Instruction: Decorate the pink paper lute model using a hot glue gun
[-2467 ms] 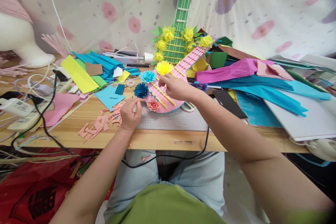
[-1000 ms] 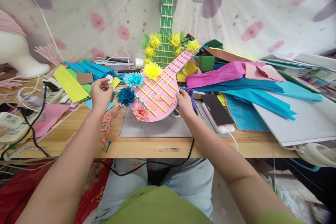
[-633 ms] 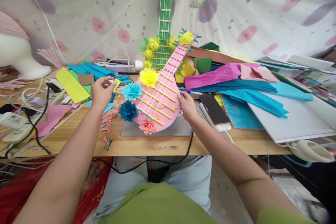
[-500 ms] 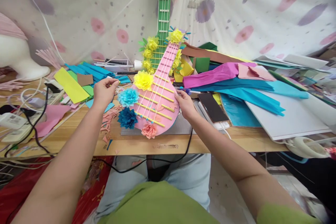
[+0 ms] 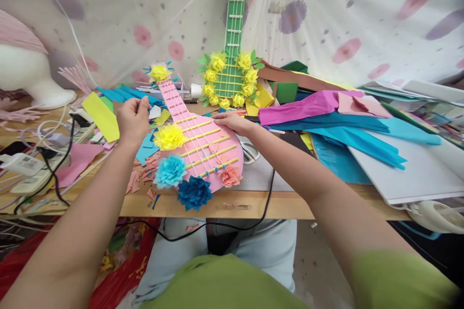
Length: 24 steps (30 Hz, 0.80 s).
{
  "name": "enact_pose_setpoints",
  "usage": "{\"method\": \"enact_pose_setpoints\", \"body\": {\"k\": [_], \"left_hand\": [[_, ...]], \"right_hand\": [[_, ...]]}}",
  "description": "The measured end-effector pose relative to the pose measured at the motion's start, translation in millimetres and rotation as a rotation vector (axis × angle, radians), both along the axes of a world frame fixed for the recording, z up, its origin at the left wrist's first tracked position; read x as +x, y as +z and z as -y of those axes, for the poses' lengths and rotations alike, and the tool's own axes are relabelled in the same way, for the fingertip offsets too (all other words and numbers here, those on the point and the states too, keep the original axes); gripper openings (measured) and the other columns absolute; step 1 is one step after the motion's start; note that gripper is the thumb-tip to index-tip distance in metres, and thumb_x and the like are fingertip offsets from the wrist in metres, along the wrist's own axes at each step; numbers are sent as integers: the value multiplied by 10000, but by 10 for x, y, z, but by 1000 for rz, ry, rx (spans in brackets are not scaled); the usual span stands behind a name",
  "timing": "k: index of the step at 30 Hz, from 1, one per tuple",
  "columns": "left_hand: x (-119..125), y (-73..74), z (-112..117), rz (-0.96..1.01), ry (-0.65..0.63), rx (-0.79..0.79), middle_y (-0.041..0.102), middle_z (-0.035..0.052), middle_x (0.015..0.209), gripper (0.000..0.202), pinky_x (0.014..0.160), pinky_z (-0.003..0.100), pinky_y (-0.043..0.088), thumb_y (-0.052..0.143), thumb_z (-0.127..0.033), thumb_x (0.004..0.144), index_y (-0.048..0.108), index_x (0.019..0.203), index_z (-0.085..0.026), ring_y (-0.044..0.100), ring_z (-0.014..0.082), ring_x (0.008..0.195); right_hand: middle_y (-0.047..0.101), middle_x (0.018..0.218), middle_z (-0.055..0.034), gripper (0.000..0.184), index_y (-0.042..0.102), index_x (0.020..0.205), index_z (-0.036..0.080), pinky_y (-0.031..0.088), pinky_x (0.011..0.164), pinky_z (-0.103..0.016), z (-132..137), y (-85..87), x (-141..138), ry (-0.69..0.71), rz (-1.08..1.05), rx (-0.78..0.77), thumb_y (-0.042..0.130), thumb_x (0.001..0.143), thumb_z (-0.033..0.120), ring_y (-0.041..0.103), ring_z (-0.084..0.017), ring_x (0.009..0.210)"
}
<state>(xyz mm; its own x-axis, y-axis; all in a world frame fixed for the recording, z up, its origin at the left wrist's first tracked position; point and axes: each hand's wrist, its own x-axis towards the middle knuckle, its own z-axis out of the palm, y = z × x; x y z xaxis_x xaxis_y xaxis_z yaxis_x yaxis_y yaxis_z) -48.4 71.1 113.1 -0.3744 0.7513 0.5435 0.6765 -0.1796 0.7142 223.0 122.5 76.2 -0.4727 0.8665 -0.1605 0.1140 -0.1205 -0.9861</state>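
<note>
A pink paper lute (image 5: 197, 140) lies tilted on the desk, its neck pointing up and left. Yellow strips and white strings cross its body. Along its lower edge are a yellow flower (image 5: 169, 136), a light blue flower (image 5: 170, 171), a dark blue flower (image 5: 195, 193) and a coral flower (image 5: 231, 176). My right hand (image 5: 234, 122) grips the upper right rim of the lute's body, its thumb hidden. Left of the neck, my left hand (image 5: 133, 118) is raised with its fingers pinched together; whatever is in them is hidden.
A green paper lute (image 5: 235, 34) ringed with yellow flowers stands against the curtain. Scissors (image 5: 250, 151) lie beside the pink lute. Crepe paper (image 5: 304, 106) is piled at right, a power strip (image 5: 54, 159) with cables at left. A black cable (image 5: 235, 227) hangs over the desk's front edge.
The pink lute has turned so its neck swung from right to left, uncovering the green lute's body and the scissors. My right hand has shifted to the upper rim; my left stays pinched.
</note>
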Motion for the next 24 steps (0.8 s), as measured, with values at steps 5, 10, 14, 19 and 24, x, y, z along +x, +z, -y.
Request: {"method": "enact_pose_setpoints", "body": {"k": [5, 10, 14, 19, 24], "left_hand": [[-68, 41, 66, -62, -6, -68, 432, -31, 488, 381, 541, 242, 321, 435, -371, 876, 459, 552, -173, 398, 89, 498], [-161, -93, -4, -85, 16, -119, 516, -20, 595, 214, 650, 260, 384, 480, -307, 835, 497, 650, -201, 500, 134, 632], [-216, -176, -26, -113, -29, -153, 562, -18, 624, 172, 637, 268, 391, 477, -315, 819, 495, 685, -208, 519, 138, 624], [-243, -208, -39, -98, -100, -203, 616, -14, 675, 111, 623, 269, 392, 509, -307, 784, 502, 735, -208, 552, 137, 627], [-72, -235, -57, -189, -86, -276, 601, -15, 723, 174, 591, 271, 359, 590, -352, 731, 490, 717, -210, 521, 133, 619]], "right_hand": [[727, 867, -48, 157, 720, 854, 155, 536, 846, -371, -397, 103, -193, 181, 147, -70, 661, 718, 104, 670, -176, 793], [728, 797, -45, 194, 735, 814, 171, 551, 804, -393, -752, 74, -423, 304, 311, -131, 745, 628, 117, 677, -202, 767], [719, 762, -46, 215, 732, 805, 161, 548, 792, -364, -927, 35, -642, 360, 372, -154, 768, 595, 132, 674, -196, 789], [715, 797, -31, 207, 735, 795, 178, 534, 779, -330, -1079, 73, -836, 369, 508, -38, 743, 595, 127, 654, -166, 751], [708, 783, -24, 138, 744, 766, 195, 507, 784, -329, -1172, 31, -927, 306, 699, 284, 688, 644, 160, 619, -156, 719]]}}
